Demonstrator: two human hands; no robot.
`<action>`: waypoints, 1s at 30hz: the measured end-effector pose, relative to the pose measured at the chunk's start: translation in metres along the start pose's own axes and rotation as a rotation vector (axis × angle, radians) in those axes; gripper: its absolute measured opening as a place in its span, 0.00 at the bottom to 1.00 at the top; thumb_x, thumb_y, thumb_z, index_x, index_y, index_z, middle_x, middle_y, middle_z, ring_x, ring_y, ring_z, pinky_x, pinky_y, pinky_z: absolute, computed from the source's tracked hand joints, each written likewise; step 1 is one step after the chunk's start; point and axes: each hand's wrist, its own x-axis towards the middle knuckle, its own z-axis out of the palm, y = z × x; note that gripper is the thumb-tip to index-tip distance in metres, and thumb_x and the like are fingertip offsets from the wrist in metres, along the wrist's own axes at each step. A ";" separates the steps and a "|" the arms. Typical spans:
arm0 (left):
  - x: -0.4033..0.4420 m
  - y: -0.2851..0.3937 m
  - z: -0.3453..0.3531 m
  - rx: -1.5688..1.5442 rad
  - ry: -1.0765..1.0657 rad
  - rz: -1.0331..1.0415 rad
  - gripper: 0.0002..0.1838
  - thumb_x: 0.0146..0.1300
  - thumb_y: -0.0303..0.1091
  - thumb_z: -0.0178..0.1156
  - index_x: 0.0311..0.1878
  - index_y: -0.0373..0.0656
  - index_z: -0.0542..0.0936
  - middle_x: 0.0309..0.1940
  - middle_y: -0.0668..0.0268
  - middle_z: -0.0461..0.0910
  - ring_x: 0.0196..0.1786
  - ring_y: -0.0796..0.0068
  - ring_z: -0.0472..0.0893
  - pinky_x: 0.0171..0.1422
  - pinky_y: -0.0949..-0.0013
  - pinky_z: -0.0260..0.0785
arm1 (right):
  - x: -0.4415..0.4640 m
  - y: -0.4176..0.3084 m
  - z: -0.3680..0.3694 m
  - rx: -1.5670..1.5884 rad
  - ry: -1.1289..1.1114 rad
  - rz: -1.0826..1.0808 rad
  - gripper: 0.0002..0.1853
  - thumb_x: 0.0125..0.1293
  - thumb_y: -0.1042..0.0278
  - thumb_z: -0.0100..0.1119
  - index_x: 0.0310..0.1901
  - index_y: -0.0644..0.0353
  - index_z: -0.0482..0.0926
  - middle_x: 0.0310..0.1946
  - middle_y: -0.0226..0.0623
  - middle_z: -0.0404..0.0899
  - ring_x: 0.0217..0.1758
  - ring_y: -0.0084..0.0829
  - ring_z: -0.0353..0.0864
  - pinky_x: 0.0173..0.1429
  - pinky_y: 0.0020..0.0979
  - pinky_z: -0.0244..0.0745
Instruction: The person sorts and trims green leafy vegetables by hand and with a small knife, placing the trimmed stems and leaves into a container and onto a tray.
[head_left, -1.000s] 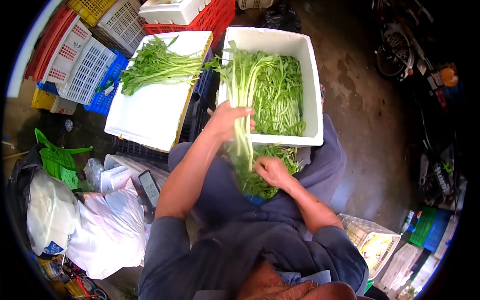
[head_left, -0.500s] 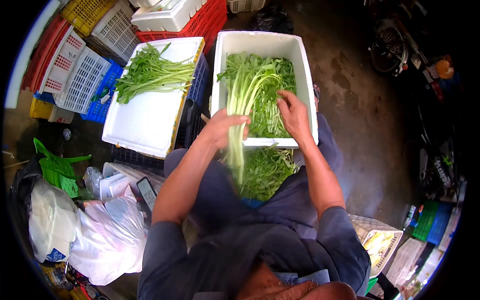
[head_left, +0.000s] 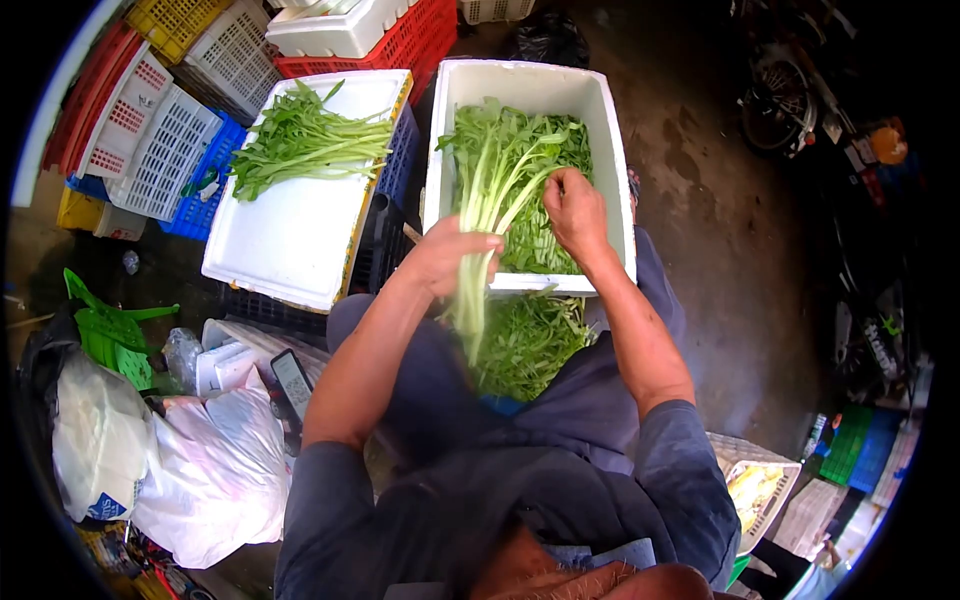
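My left hand [head_left: 445, 258] is wrapped round a bunch of long-stemmed leafy greens [head_left: 483, 205], which looks like water spinach. Its leafy tops point away from me over a white foam box [head_left: 530, 283], and the pale stem ends hang toward my lap. At the bunch's right side, my right hand [head_left: 577, 213] is closed in a pinch at the leafy end of a bent stalk [head_left: 535, 178]; its fingertips are partly hidden. More greens [head_left: 535, 250] lie inside the box, below both hands. Between my knees is another heap of greens [head_left: 532, 345].
Left of the box, a white foam lid [head_left: 275, 250] bears a separate bunch of greens [head_left: 310, 145]. Plastic crates [head_left: 165, 150] are stacked at the far left. Plastic bags [head_left: 215, 465] and a phone [head_left: 291, 383] lie at my lower left. A bicycle wheel [head_left: 778, 100] shows at the right.
My right hand has moved slightly left and up to the bunch, and its fingers have closed on a stalk. The left hand keeps its hold in nearly the same place.
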 end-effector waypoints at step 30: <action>0.013 0.001 -0.007 -0.007 0.135 -0.014 0.14 0.64 0.28 0.69 0.51 0.37 0.80 0.38 0.62 0.84 0.33 0.69 0.85 0.38 0.62 0.84 | -0.114 0.001 -0.044 0.657 -0.547 0.649 0.15 0.74 0.62 0.63 0.53 0.65 0.82 0.33 0.33 0.84 0.28 0.19 0.80 0.33 0.23 0.73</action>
